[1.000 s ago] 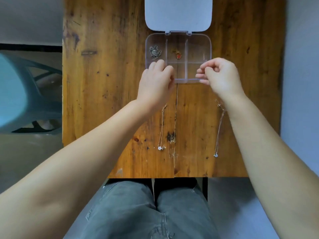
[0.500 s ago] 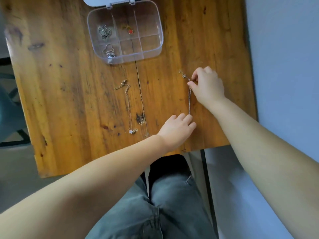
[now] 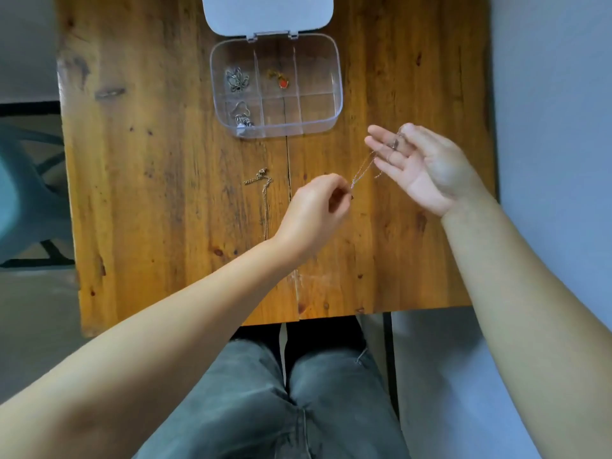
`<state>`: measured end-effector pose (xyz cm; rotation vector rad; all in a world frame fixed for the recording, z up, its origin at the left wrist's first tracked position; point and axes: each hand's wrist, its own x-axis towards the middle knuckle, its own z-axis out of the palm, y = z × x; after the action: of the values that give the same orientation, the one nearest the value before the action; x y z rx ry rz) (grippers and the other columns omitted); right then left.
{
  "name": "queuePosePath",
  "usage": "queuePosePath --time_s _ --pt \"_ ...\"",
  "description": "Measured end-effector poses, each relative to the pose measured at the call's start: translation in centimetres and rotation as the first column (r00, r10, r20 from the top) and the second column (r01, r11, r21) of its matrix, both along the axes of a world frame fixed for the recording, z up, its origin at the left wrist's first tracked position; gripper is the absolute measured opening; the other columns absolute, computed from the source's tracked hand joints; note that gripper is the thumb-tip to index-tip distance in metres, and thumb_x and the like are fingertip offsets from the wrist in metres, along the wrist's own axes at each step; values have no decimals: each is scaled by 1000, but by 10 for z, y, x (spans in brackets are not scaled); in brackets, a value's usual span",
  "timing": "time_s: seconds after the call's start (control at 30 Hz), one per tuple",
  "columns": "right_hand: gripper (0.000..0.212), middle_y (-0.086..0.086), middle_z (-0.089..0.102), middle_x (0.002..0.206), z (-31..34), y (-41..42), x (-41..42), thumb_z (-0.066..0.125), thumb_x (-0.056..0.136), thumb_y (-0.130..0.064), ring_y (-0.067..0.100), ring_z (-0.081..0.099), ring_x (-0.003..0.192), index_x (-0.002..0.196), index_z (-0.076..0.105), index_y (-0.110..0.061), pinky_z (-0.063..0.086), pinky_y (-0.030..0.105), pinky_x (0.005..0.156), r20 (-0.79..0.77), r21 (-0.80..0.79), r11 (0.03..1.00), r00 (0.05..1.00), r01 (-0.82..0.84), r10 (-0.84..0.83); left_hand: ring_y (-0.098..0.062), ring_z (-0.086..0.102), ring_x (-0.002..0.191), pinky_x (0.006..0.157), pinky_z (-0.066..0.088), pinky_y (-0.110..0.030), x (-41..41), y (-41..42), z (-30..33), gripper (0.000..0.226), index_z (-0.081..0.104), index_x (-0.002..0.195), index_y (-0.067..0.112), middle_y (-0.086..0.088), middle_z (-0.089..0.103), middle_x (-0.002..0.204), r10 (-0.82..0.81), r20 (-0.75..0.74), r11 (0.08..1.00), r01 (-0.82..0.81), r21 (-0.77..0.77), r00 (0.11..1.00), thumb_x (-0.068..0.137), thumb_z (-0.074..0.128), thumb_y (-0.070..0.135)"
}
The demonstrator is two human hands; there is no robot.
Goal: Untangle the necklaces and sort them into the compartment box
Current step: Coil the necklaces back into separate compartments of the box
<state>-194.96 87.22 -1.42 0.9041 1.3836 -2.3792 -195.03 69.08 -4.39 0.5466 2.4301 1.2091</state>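
1. Clear plastic compartment box point(image 3: 335, 61) open on wooden table point(image 3: 149, 193), white lid point(image 3: 266, 13) folded back at far edge; six cells in two rows of three.
2. Far-left cell: bunched silver necklace point(image 3: 236, 80). Far-middle cell: gold chain with red pendant point(image 3: 282, 81). Near-left cell: silver chain with pendant point(image 3: 243, 118). Remaining three cells bare.
3. Left hand point(image 3: 314, 215) closed in a pinch on the lower end of a thin chain point(image 3: 362, 170), raised above the tabletop.
4. Right hand point(image 3: 419, 167) palm up, fingers spread, upper part of same chain draped across them just right of the box's near corner.
5. Another gold necklace point(image 3: 263, 190) loose on table, between box and left wrist.
6. No legible brand, label or writing on box or lid.
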Motion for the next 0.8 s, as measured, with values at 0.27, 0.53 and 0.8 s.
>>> queuePosePath --time_s 0.27,0.53,0.8 --pt "22 17 68 112 32 -60 -81 32 103 -18 31 63 113 88 47 -11 42 47 102 -185 -282 959 980 24 -79 -7 53 73 69 42 -13 -98 -48 14 9 62 87 9 3 61 81 317 -129 949 -313 45 940 89 55 15" --pt "8 14 65 118 -2 -98 -117 40 100 -14 22 66 107 100 48 -16 43 42 103 52 344 919 981 -193 187 -28 47 105 87 33 -38 -135 -43 -22 22 66 96 15 -9 57 106 89 -351 895 -230 -383 932 91 48 25" --pt "21 0 66 93 -5 -109 -52 45 95 -10 18 65 87 85 58 -25 57 33 80 55 772 605 969 -194 241 -24 51 88 75 36 -32 -114 -82 -15 11 58 91 11 -8 59 93 117 -363 968 -188 -166 924 88 50 18"
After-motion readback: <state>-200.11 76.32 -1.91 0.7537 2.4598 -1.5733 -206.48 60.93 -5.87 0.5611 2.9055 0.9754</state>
